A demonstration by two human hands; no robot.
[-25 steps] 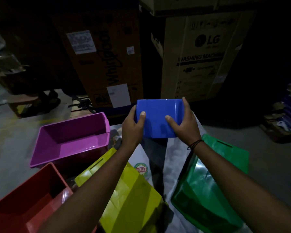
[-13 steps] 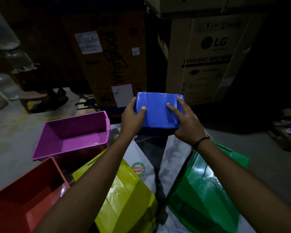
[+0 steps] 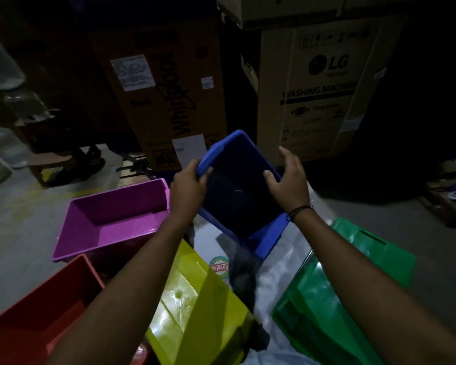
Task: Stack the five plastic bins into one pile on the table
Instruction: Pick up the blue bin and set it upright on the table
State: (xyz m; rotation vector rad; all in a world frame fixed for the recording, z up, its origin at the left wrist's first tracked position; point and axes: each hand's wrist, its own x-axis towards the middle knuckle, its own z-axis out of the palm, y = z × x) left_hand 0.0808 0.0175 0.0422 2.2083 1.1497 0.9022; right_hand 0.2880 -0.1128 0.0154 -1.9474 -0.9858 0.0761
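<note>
Head view, single frame, dim light.

Left hand [image 3: 188, 189]: closed on the left rim of the blue bin [image 3: 241, 191], thumb hooked over the rim edge into the opening, remaining fingers hidden behind the wall. Forearm extended forward from lower left, crossing above the yellow bin [image 3: 195, 309].

Right hand [image 3: 290, 177]: clasped over the right rim of the blue bin, thumb set on the inside wall, fingers curled loosely over the outside; firmness of contact cannot be told. Dark cord band [image 3: 299, 210] at the wrist. Forearm extended from lower right, passing above the green bin [image 3: 334, 293].

Blue bin: held up between both hands, tilted with its open side toward the camera, interior dark. Lower corner just above the white printed sheet [image 3: 219, 264]; contact there cannot be told.

Relative to the blue bin: purple bin [image 3: 111, 219] to the left, upright, open side up. Red bin [image 3: 37, 312] further left and nearer the camera, upright, touching or just beside the purple one. Yellow bin below, nearer the camera, bottom side up. Green bin to the lower right, also overturned. Whirlpool carton [image 3: 166, 93] and LG washing machine carton [image 3: 324, 85] standing behind.
</note>
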